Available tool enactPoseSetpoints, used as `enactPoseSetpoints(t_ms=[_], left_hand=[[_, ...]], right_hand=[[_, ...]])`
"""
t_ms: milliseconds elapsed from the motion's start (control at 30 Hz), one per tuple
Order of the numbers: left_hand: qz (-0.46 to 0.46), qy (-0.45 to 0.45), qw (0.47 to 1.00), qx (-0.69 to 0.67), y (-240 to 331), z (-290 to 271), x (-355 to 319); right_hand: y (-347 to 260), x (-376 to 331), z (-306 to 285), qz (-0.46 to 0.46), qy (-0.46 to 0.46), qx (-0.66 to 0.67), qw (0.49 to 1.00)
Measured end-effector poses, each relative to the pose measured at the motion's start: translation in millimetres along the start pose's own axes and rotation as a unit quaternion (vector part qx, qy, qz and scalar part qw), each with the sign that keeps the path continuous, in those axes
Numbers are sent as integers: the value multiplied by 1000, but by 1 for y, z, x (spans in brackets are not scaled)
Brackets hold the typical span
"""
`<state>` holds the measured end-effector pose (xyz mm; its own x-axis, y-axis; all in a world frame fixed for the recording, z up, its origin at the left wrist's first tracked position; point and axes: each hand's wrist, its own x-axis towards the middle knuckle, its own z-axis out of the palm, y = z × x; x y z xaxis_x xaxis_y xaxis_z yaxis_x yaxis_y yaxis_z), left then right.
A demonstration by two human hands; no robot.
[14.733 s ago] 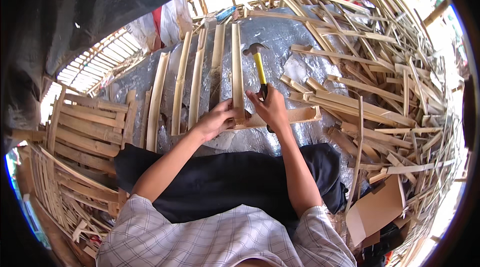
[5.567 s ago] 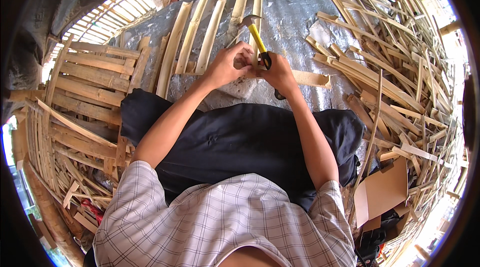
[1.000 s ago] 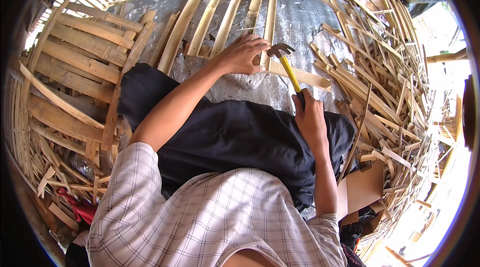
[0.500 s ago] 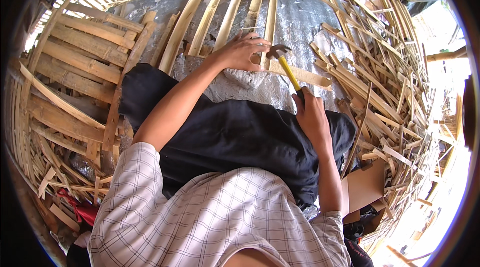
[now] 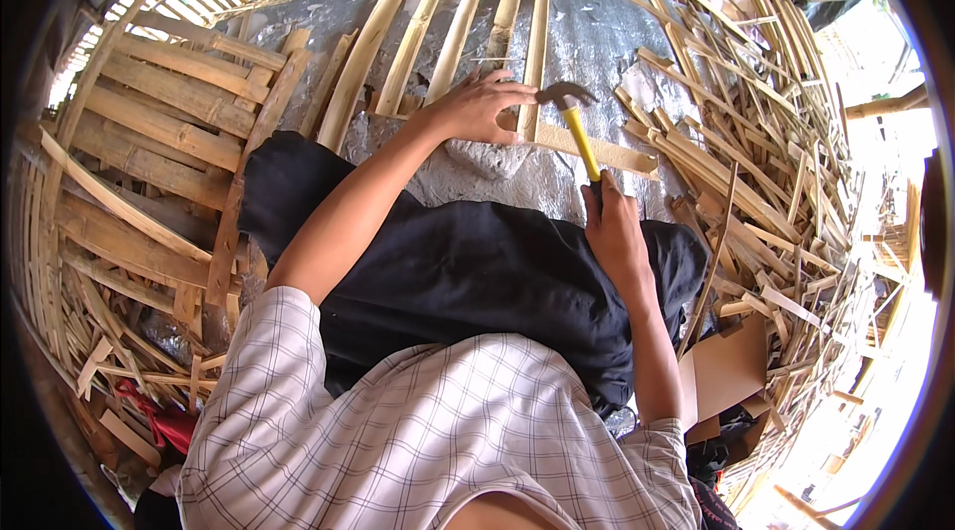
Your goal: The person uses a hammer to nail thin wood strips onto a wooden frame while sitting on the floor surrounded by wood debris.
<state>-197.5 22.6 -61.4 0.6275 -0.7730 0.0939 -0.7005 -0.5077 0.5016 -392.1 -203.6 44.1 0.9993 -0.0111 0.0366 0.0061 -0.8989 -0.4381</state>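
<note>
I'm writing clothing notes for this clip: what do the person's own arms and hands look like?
The left hand and right hand wear no gloves, and no watch or bracelet shows. Short, loose sleeves, whitish with thin dark checks, leave the forearms bare.

Work area: rustic bamboo workshop.
Heaped split strips (image 5: 776,202), an assembled slatted panel (image 5: 179,95) and a claw hammer (image 5: 582,137) identified the site as a woodworking space.

Smooth bamboo strips (image 5: 367,61) on glossy, wrinkled silver-grey sheeting (image 5: 589,31)
From here, the claw hammer (image 5: 580,137) has a metal head, the block (image 5: 487,160) looks rough, the black lap cloth (image 5: 468,266) matt.
</note>
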Motion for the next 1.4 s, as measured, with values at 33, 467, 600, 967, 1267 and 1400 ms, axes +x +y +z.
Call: enactPoseSetpoints(t_ms=[33,467,600,967,1267,1400], left_hand=[[4,2,1000,2,1,-1,1],[-17,-45,999,-8,3,-5,1],[-12,-37,999,12,-3,-2,-1],[-3,-27,999,-21,3,-7,-2],[10,-24,1000,-4,2,-8,-2],[9,-27,1000,-7,0,-7,2]], right_hand=[[2,0,-1,7,-31,-8,999],[2,2,1,19,19,3,1000],[3,11,-14,-4,-59,21,998],[-8,19,-33,-23,-15,10,1000],[-5,26,-34,-45,3,-19,999],[-4,32,-43,12,-125,-74,989]])
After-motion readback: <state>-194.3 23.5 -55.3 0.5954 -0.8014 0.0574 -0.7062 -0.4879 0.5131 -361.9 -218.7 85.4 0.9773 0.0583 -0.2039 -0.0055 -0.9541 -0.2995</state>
